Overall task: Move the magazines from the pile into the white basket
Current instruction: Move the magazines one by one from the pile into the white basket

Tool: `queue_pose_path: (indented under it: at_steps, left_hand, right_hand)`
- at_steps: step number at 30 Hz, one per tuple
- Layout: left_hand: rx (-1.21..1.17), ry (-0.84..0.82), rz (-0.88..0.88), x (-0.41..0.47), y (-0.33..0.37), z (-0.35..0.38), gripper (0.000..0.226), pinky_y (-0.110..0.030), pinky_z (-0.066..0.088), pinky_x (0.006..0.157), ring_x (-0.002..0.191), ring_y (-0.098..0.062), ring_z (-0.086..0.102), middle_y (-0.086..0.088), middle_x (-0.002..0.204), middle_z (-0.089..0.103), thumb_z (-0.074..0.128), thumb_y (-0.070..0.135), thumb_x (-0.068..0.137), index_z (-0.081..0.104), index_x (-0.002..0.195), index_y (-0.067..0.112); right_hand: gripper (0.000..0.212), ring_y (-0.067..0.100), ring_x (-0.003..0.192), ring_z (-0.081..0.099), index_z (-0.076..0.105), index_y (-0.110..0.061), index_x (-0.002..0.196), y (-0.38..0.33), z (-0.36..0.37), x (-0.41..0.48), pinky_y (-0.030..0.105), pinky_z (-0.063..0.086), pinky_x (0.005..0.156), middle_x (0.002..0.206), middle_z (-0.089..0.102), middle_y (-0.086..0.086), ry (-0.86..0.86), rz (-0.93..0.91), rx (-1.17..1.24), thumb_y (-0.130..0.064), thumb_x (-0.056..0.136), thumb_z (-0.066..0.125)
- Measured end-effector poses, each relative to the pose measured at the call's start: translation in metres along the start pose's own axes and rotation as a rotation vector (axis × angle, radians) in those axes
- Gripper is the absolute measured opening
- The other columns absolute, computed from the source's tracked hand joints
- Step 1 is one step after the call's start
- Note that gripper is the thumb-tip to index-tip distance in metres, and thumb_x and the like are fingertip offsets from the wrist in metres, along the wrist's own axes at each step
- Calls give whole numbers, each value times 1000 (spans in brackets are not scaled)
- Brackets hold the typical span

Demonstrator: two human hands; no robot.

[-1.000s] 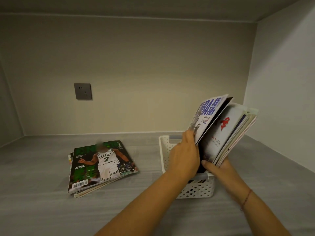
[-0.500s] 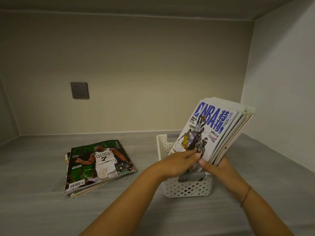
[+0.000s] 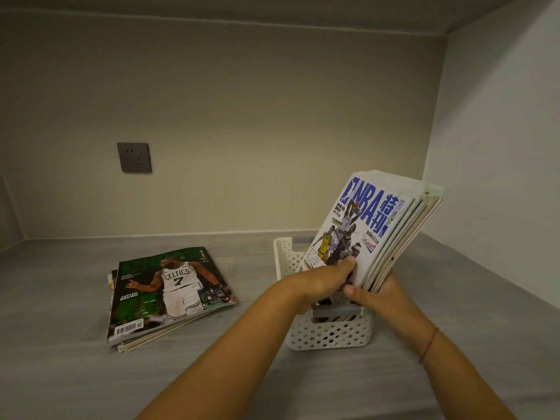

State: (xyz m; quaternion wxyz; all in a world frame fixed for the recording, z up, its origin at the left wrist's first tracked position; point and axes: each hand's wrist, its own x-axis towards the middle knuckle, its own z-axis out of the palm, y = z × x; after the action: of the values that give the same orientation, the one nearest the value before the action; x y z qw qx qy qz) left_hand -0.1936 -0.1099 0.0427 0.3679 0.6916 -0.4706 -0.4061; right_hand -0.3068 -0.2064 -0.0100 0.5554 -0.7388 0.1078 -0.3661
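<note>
**Magazines seated upright in basket; pile remains**

Left hand presses thumb and fingers onto the front NBA magazine; right hand clasps the bundle's lower right edge. The bundle stands tilted in the white basket, directly beneath both hands. The pile lies flat on the tabletop, well apart, left of the left hand. Judgement: glossy covers look slippery, thin copies floppy; grip at spine edge.

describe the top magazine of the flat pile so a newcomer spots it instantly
On the grey shelf, left of the white basket, lies a flat pile. Its top magazine is dark green, showing a player in a white Celtics 7 jersey; the basket's front magazine is white with blue NBA lettering.
</note>
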Motion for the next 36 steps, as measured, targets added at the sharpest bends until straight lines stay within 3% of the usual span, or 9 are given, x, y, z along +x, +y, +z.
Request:
queue_pose_path:
  at_steps: [9,13,15,18,22,25,27,29,36]
  left_hand:
    - [-191,-28,27,-1,0,-3,63,-46,14,120,146,-22,19,1,159,19,32,57,96,17,152,31]
    - [-49,-35,72,-14,-13,-16,58,-33,34,107,131,-21,45,0,149,41,32,54,97,35,146,23]
    - [39,74,211,-22,-21,-24,48,-30,39,100,118,-13,54,3,137,54,35,49,98,49,137,24]
    - [120,452,353,-30,-44,-50,33,-28,40,95,115,-7,52,9,131,58,43,33,99,56,129,28]
    - [178,980,34,-44,-103,-114,32,-33,48,88,92,-19,60,-4,124,60,47,25,98,55,128,16]
    - [518,1149,-493,-64,-161,-167,61,-46,40,103,122,-34,49,-19,133,52,52,51,90,49,130,5]
    - [512,1119,-742,-78,-192,-191,93,-48,33,109,131,-37,38,-21,141,42,55,71,76,39,137,3]
    - [438,1034,-828,-87,-213,-206,108,-48,30,110,131,-38,36,-21,142,41,57,80,65,37,139,5]
    - [247,1075,-817,-92,-229,-229,89,-43,45,98,108,-36,55,-20,116,58,70,69,64,53,121,2]
  right_hand:
    - [67,-3,100,62,50,-42,117,0,5,3,12,51,75,108,67,-21,83,2,-40,-33,57,77]
    - [52,-6,87,64,56,-39,108,6,7,3,7,49,63,93,69,-26,202,21,-76,-8,70,75]
    - [52,-4,80,64,54,-35,108,9,7,3,7,47,56,91,65,-23,240,60,-88,-4,71,73]
    - [43,-8,71,59,52,-35,96,9,6,2,6,44,47,85,60,-24,258,114,-99,-5,73,72]
    - [38,-3,74,60,53,-35,87,7,6,2,12,44,56,84,61,-19,253,138,-114,-3,75,70]
    - [42,2,81,58,50,-29,104,5,7,1,16,43,60,91,61,-13,248,149,-119,-6,76,70]
    - [44,1,79,56,48,-25,110,4,9,0,16,41,58,89,59,-15,258,154,-124,-7,76,70]
    - [45,0,78,56,48,-24,111,2,10,0,16,41,58,88,59,-17,263,153,-120,-7,76,70]
    - [52,0,79,55,44,-24,116,-1,12,-1,16,40,59,92,59,-14,267,161,-95,-5,75,70]
